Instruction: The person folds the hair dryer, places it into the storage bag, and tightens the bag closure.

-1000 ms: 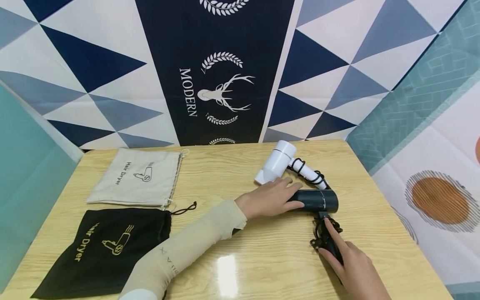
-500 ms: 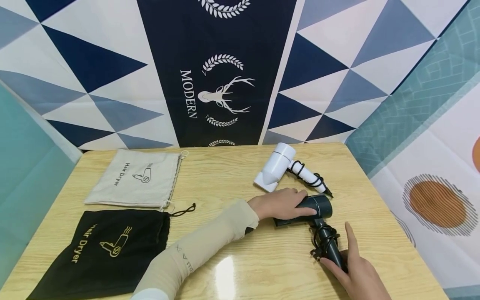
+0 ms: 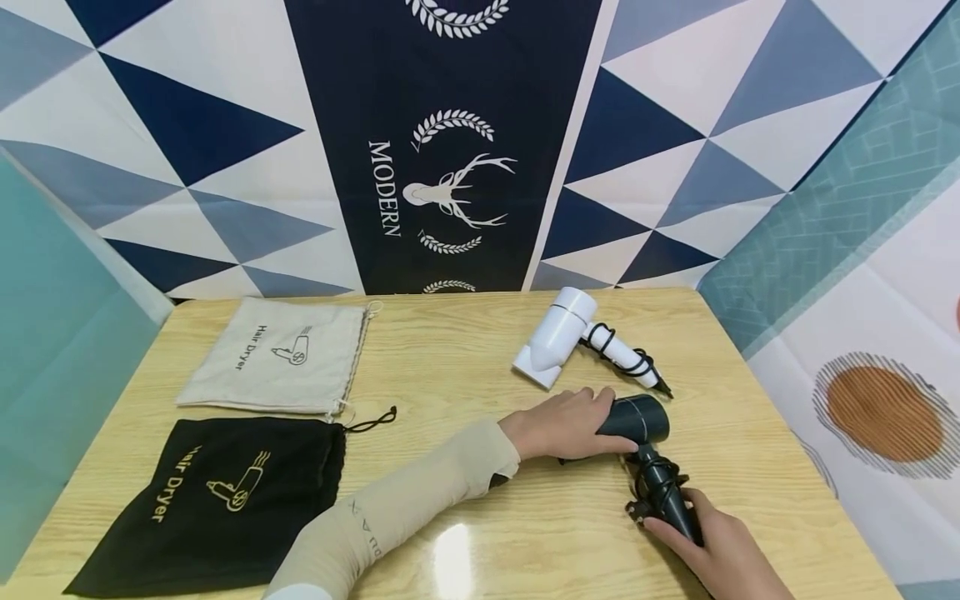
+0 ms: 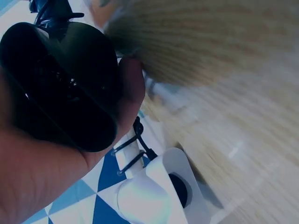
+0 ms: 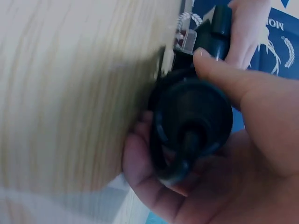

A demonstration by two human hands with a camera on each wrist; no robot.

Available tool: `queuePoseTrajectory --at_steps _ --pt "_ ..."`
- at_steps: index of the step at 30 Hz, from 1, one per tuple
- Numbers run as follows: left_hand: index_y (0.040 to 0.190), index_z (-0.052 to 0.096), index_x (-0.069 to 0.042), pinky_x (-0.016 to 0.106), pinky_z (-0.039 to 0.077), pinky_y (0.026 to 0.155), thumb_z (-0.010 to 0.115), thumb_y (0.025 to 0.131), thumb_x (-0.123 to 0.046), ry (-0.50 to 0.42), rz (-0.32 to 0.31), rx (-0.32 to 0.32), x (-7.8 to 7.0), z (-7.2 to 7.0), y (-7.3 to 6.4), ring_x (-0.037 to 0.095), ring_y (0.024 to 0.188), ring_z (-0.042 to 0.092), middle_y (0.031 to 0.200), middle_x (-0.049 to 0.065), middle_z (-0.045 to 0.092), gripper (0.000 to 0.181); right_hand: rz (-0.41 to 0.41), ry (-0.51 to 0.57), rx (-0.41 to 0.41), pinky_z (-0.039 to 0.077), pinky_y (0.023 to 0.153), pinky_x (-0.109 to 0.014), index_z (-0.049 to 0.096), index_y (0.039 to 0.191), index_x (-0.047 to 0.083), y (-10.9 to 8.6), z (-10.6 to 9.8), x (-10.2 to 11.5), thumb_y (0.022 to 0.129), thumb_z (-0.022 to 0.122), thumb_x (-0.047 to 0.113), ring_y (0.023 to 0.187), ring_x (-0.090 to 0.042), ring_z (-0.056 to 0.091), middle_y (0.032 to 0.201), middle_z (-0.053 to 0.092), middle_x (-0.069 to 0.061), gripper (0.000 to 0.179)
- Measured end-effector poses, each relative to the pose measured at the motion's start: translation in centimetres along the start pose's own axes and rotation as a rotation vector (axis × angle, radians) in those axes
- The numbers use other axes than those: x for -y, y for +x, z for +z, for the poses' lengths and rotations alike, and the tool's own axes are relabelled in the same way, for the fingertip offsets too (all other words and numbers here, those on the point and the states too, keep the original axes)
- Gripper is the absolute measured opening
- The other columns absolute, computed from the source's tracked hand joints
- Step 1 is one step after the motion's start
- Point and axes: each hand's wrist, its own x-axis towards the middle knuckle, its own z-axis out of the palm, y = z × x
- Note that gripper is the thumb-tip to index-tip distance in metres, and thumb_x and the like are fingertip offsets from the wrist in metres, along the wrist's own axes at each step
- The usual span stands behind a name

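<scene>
In the head view a black hair dryer (image 3: 639, 419) lies at the right of the table, its cord wound around the handle (image 3: 662, 490). My left hand (image 3: 572, 423) grips the barrel from above, fingers over its top. The wide nozzle (image 4: 60, 93) fills the left wrist view, with the palm wrapped along it. Lower down the handle, my right hand (image 3: 726, 546) holds on with thumb and fingers. The handle's end (image 5: 191, 116) and the cord leaving it face the right wrist camera, close beside the wooden surface.
Just behind stands a white hair dryer (image 3: 557, 337), also cord-wrapped. A beige drawstring bag (image 3: 255, 379) and a black drawstring bag (image 3: 292, 475), both printed "Hair Dryer", lie flat at the left. A patterned backdrop (image 3: 450, 167) rises behind the table (image 3: 420, 333).
The left hand has come forward and right along the black dryer, turning it slightly. The right index finger, first on the handle and then raised, is now curled around it.
</scene>
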Motion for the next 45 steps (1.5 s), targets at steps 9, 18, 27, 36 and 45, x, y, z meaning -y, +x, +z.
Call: queuePoseTrajectory --at_steps 9,18,27,36,45 --pt "0.142 0.043 -0.012 0.020 0.046 0.059 0.047 0.091 -0.072 -0.077 0.027 -0.063 -0.1 0.6 0.0 0.007 0.073 0.057 0.107 0.001 0.059 0.079 -0.007 0.097 0.096 0.053 0.079 -0.046 0.025 0.142 -0.020 0.2 -0.5 -1.4 0.101 0.048 0.053 0.107 -0.040 0.063 0.123 0.056 -0.037 0.086" --pt "0.124 0.056 -0.013 0.019 0.046 0.056 0.054 0.087 -0.073 -0.172 -0.001 -0.093 0.1 -0.1 -0.1 0.007 0.070 0.057 0.095 -0.006 0.054 0.070 0.044 0.255 0.078 0.050 0.070 -0.038 0.016 0.150 -0.011 -0.4 -0.2 -0.9 0.104 0.043 0.052 0.088 -0.030 0.063 0.108 0.060 -0.024 0.082" --pt "0.135 0.046 -0.010 0.017 0.049 0.058 0.060 0.087 -0.067 -0.293 -0.015 -0.031 -1.2 -1.7 -1.5 0.003 0.067 0.061 0.094 -0.005 0.056 0.076 0.114 0.448 0.017 0.049 0.057 -0.035 0.024 0.143 -0.002 -1.3 -0.5 -0.5 0.102 0.037 0.060 0.067 -0.025 0.058 0.088 0.062 -0.015 0.075" --pt "0.138 0.041 -0.013 0.016 0.049 0.058 0.063 0.086 -0.066 -0.288 -0.016 0.005 -1.7 -2.4 -3.2 0.000 0.066 0.061 0.093 -0.006 0.059 0.078 0.117 0.498 0.014 0.049 0.054 -0.037 0.028 0.135 -0.003 -1.5 0.3 0.8 0.103 0.033 0.059 0.057 -0.026 0.054 0.080 0.059 -0.012 0.069" --pt "0.142 0.043 -0.007 0.016 0.047 0.059 0.056 0.090 -0.068 -0.231 -0.004 -0.060 -1.4 -3.0 -5.2 0.000 0.070 0.058 0.099 -0.004 0.058 0.082 -0.011 0.272 -0.024 0.051 0.089 -0.051 0.026 0.145 -0.011 -0.7 -0.1 1.9 0.106 0.033 0.051 0.111 -0.037 0.062 0.120 0.061 -0.030 0.074"
